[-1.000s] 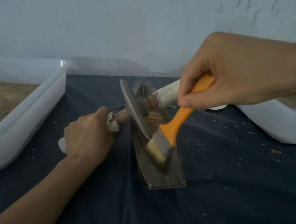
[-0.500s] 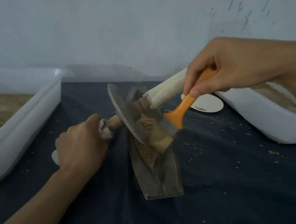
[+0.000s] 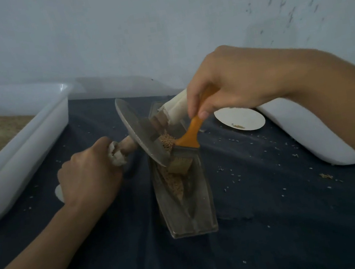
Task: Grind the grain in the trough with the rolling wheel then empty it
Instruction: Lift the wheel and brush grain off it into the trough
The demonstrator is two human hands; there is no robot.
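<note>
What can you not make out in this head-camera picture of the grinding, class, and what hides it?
- Head view: the bottom of the grey metal rolling wheel, hidden behind the orange-handled brush.
- Head view: the contents of the white plastic tub on the right, covered by the right hand and its arm.
- Head view: the full white tub of brown grain on the left, cut off by the left edge.
- Head view: the left handle end, wrapped by the left hand.

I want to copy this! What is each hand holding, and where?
The left hand grips the rolling wheel by its cloth-wrapped axle end. The right hand pinches the brush by its orange handle.
</note>
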